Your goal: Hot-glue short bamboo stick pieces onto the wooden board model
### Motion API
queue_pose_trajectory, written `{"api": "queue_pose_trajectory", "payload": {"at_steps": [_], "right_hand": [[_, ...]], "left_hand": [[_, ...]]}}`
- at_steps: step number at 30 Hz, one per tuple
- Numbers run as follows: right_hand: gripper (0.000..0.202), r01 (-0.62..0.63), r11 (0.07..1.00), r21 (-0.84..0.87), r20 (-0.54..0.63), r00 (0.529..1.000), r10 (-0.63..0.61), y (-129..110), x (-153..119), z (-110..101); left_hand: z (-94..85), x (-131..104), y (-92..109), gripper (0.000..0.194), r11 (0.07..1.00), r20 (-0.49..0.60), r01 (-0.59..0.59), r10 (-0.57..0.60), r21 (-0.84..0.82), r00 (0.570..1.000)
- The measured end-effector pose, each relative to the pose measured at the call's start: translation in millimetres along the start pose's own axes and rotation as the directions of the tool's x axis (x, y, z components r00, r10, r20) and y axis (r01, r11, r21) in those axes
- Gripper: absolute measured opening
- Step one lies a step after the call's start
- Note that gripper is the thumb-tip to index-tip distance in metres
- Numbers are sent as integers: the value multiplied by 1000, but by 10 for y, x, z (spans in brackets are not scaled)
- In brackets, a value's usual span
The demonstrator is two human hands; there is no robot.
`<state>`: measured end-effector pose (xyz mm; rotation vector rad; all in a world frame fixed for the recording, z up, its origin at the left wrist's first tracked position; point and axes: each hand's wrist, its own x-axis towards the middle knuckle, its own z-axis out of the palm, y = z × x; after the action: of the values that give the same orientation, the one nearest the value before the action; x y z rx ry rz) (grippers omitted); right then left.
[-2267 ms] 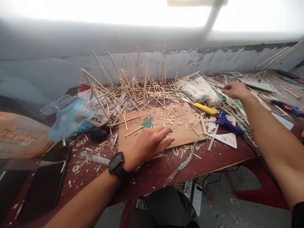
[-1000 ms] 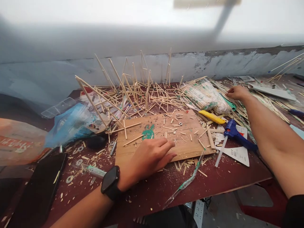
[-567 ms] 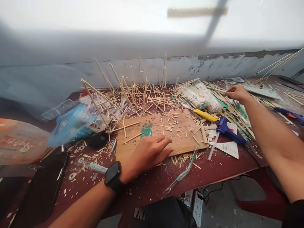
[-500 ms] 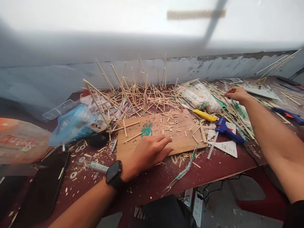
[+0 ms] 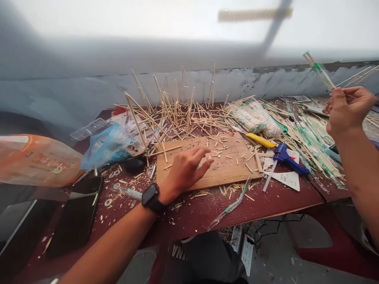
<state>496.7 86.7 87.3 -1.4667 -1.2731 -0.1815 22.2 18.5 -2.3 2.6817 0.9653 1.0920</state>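
Nearest, a crumpled clear wrapper (image 5: 235, 203) is left lying slantwise on the dark red table (image 5: 251, 209). Just beyond, the left hand (image 5: 188, 167) is held palm-down at the near left part of the wooden board (image 5: 225, 173), its fingers loosely bent and nothing seen to be gripped; whether the board is touched is not made clear. To the board's right, a blue glue gun (image 5: 286, 156) is set down, with a yellow cutter (image 5: 260, 140) just past it. Well off to the right, above the table, a slim wrapped stick bundle (image 5: 322, 75) is pinched at its lower end by the right hand (image 5: 349, 106). Its long axis is slanted, the free end being pointed up and leftward from the fingers; by the left hand, far lower and to the left, it is not reached. Behind the board, a stick tangle (image 5: 204, 120) is spread toward the wall.
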Motion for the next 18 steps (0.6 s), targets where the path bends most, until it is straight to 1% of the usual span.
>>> {"api": "queue_pose_trajectory", "payload": {"at_steps": [1,2,3,4,5,7,8,9,10,11,12,14,16,18], "right_hand": [[40,-39,996,76,-85,995,45,-141,-96,-8],[38,-46,987,155,-51,997,55,-295,-212,-10],[36,-38,974,225,50,998,27,-455,-343,-6],[37,-46,962,269,200,980,-9,-615,-480,4],[41,-64,959,276,366,930,-43,-768,-614,21],[47,-84,961,263,523,849,-69,-1032,-852,75],[47,-89,965,247,627,774,-89,-1137,-948,114],[48,-85,964,253,682,722,-116,-1223,-1027,160],[48,-77,960,268,720,679,-147,-1290,-1092,215],[49,-61,957,285,743,645,-180,-1339,-1143,277],[50,-44,952,304,752,624,-211,-1372,-1184,344],[51,-16,942,336,759,597,-261,-1400,-1247,487],[51,0,931,366,756,584,-297,-1386,-1294,621],[51,18,924,382,757,568,-324,-1337,-1331,723]], "left_hand": [[-14,14,-23,15,999,-39,33,-33,-4,999],[-30,28,-44,16,998,-77,61,-62,-14,995],[-47,42,-62,17,996,-116,79,-82,-29,990],[-68,55,-74,18,995,-154,90,-97,-48,983],[-95,65,-79,21,993,-189,99,-110,-70,976],[-169,72,-75,26,987,-230,121,-143,-109,963],[-217,68,-68,28,983,-226,133,-159,-126,961],[-271,58,-62,29,979,-201,146,-174,-144,964],[-326,43,-58,28,973,-156,160,-186,-168,970],[-378,25,-58,25,963,-95,175,-198,-205,976],[-425,5,-64,22,945,-39,200,-217,-259,975],[-487,-37,-96,19,883,25,278,-291,-377,956],[-508,-75,-149,20,799,45,358,-385,-483,922],[-507,-108,-209,23,724,68,411,-452,-554,889]]}}
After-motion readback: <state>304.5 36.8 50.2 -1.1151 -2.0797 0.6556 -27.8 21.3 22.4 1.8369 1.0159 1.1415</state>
